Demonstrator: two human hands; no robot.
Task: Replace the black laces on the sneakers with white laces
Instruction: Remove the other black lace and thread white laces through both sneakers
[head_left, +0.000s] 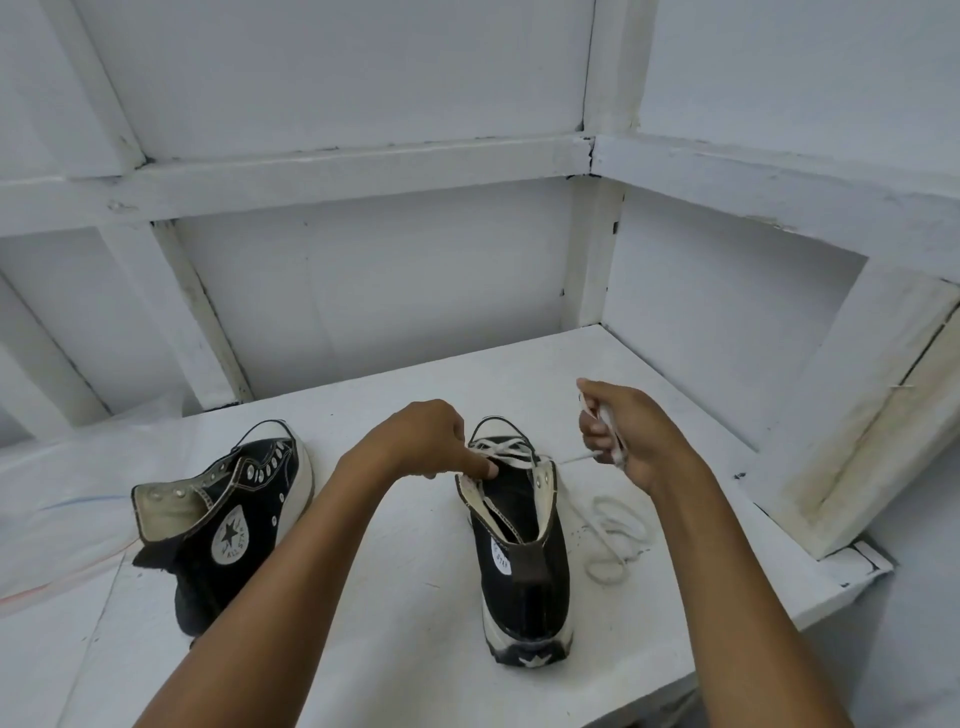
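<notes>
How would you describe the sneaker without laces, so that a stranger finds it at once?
Start at the white table. The left sneaker there lies tipped onto its side, star patch facing up. Unlike the upright sneaker beside it, threaded with a white lace, its eyelets are empty.

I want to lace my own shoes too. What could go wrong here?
The right hand pulls the white lace sideways, so the ends might finish uneven. The loose loops on the table could knot. Only a fingertip of the left hand steadies the sneaker, so it may slide.
</notes>
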